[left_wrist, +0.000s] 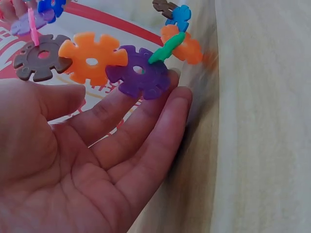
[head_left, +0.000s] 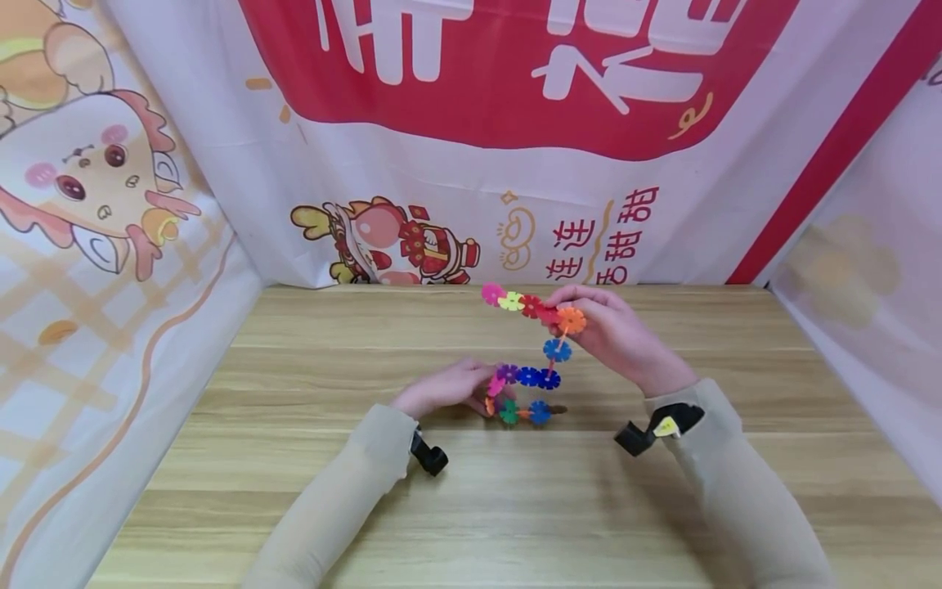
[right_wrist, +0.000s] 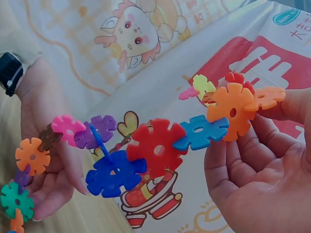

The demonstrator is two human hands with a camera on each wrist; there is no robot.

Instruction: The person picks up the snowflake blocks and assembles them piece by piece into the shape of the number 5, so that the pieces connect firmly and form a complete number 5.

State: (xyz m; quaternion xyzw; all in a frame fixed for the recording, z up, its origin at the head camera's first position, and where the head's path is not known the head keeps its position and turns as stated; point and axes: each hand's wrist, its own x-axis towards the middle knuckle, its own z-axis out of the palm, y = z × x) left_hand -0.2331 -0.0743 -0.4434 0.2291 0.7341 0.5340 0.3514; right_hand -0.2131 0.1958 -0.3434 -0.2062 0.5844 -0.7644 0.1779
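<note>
A chain of interlocking plastic flower discs (head_left: pixel 527 376) in many colours zigzags between the two hands, above the wooden table. High on the chain, my right hand (head_left: pixel 614 331) pinches it near an orange disc (head_left: pixel 571 320); in the right wrist view, the thumb and fingers meet at that stretch. Lower down, my left hand (head_left: pixel 456 384) lies behind the chain's bend. Seen from the left wrist, its loosely bent fingers support a purple disc (left_wrist: pixel 138 73), beside an orange disc (left_wrist: pixel 92 60) and a brown disc (left_wrist: pixel 43 57). The chain's lower end, with a green disc (head_left: pixel 509 411), hangs near the table.
The wooden table (head_left: pixel 471 523) spreads under both arms. A printed cloth (head_left: pixel 412 164) with red patches and cartoon figures rises along its back edge, and more cloth flanks it on the left and right. Black camera mounts (head_left: pixel 430 456) sit on both wrists.
</note>
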